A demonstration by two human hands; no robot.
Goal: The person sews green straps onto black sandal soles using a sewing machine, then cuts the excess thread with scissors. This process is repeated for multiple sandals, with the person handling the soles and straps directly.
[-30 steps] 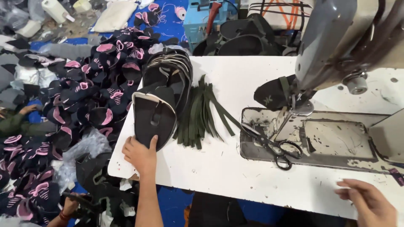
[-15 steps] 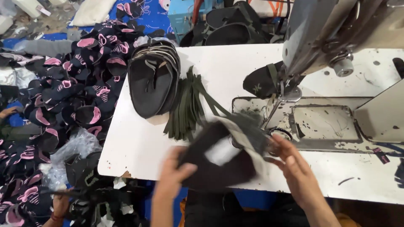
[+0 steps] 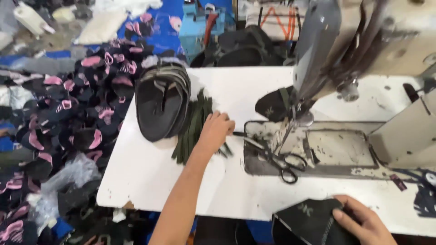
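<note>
Two hands work apart — the left hand (image 3: 215,131), fingers curled, pinches into the dark green strips (image 3: 194,124) beside the black stack (image 3: 161,106) near the surface's (image 3: 150,181) left edge. They look limp, light — best pinched at one end. The right hand (image 3: 363,222) grips a black fabric piece (image 3: 309,222) at the near edge.
</note>
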